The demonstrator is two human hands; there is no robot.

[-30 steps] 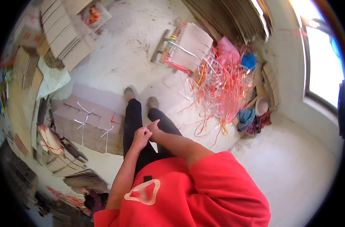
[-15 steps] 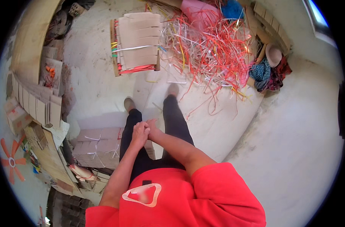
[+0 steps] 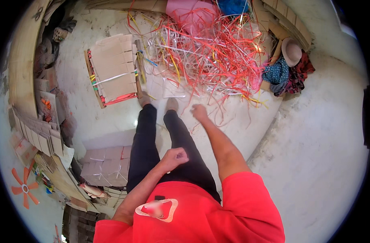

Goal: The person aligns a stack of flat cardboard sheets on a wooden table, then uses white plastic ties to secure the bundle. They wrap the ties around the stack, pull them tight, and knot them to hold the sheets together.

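My left hand [image 3: 175, 159] hangs in front of my thighs, its fingers curled in with nothing visible in them. Farther forward and to the right, my right hand [image 3: 199, 112] is stretched out over the floor with its fingers drawn in, and no object shows in it. Neither hand touches the things around. Nearest beyond the right hand lies a tangled heap of red, white and yellow plastic strapping strips [image 3: 217, 60]. Ahead and to the left, a stack of flat slotted cardboard pieces [image 3: 114, 65] rests in a wooden frame [image 3: 94, 81], with a white strap across it.
Tied cardboard bundles [image 3: 106, 162] stand left of my legs. Slotted cardboard sheets [image 3: 35, 131] and a wooden board [image 3: 25, 69] line the left side, with an orange fan [image 3: 25, 188] below. Hat [image 3: 291, 52] and cloths [image 3: 277, 73] lie by the right wall. Pink sheet [image 3: 191, 16] behind the strips.
My clasped hands have come apart: the right has swung forward and right, the left has stayed near my body. My feet have stepped, and the framed cardboard stack appears lower and closer.
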